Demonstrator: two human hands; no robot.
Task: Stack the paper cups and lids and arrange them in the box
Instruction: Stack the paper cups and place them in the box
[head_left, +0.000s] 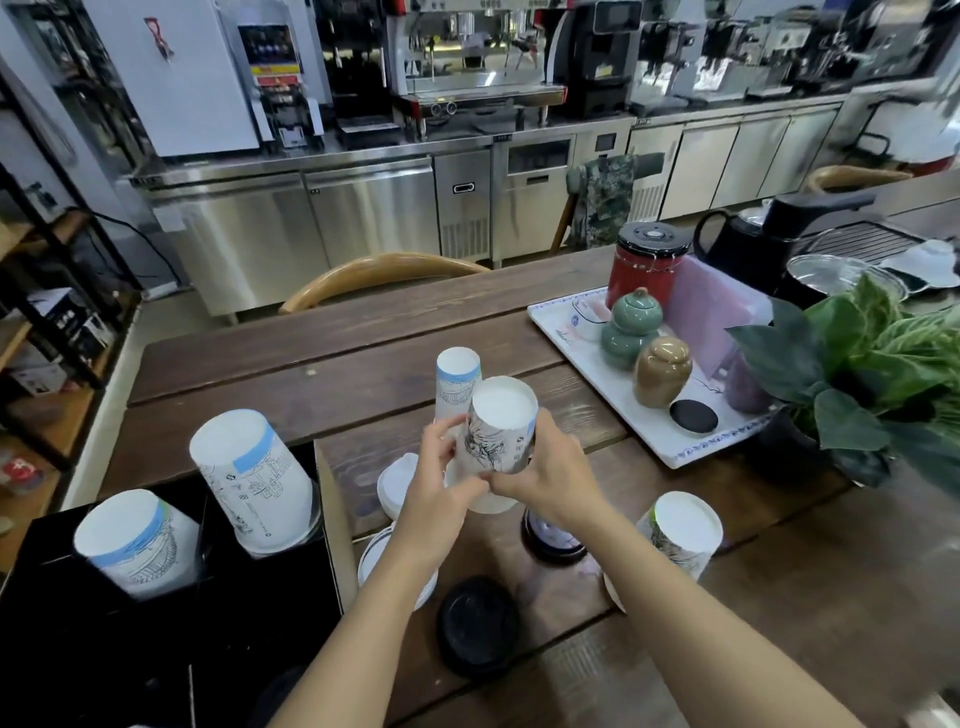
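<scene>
Just below the middle of the frame, both hands held an upside-down paper cup (501, 431), white-bottomed with a dark ink sketch on its wall: the left hand (441, 478) pinched its lower left side with thumb and fingers, the right hand (545, 478) wrapped the lower right, and the cup seemed to be going down over another one beneath it (the lower cup was mostly hidden by the hands). Directly behind stood a second inverted cup (457, 379) with a blue band. The job looked partly done: in the black box (270, 597) at lower left, two inverted blue-banded cup stacks already sat, one (260, 483) in the upper compartment and one (132, 540) nearer the left edge. Still loose on the wooden table (363, 338) were another sketched cup (680, 535) at lower right, white lids (397, 486) beside the box and a black lid (478, 626) below the hands.
</scene>
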